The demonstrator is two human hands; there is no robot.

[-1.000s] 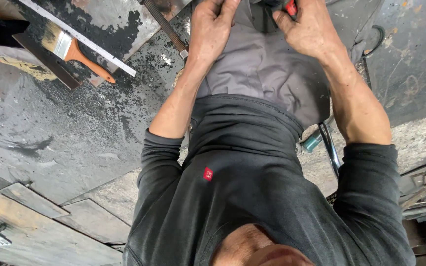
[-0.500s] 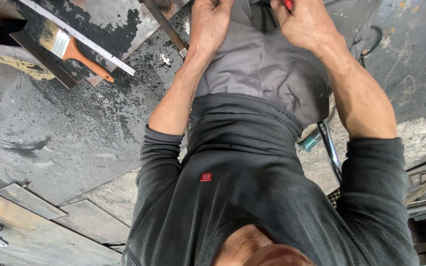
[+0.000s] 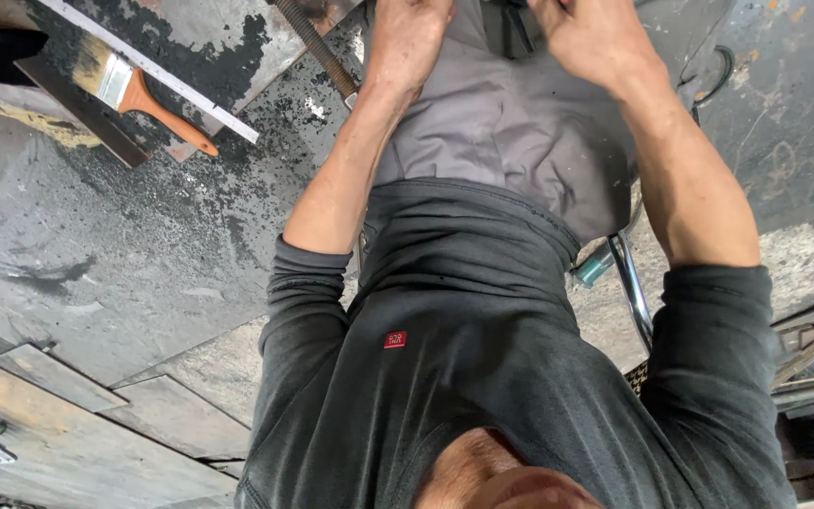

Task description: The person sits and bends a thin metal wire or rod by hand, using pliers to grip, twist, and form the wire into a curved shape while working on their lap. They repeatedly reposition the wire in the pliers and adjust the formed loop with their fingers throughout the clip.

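Head view, looking down the torso. Both hands sit at the top edge of the frame over the grey trousers [image 3: 520, 132]: left hand [image 3: 409, 38] curled, knuckles up; right hand [image 3: 595, 38] partly cropped. Their grip cannot be told. Paintbrush [image 3: 129, 90] lies diagonally at upper left, nearer the left hand.

dark charcoal long-sleeve top [image 3: 482, 377] with a tiny red square tag on the chest, sleeves [image 3: 308, 283] shoved up to the elbows so both forearms are bare, lighter grey work trousers [image 3: 511, 132], left hand [image 3: 412, 38] and right hand [image 3: 595, 38] bare, no gloves
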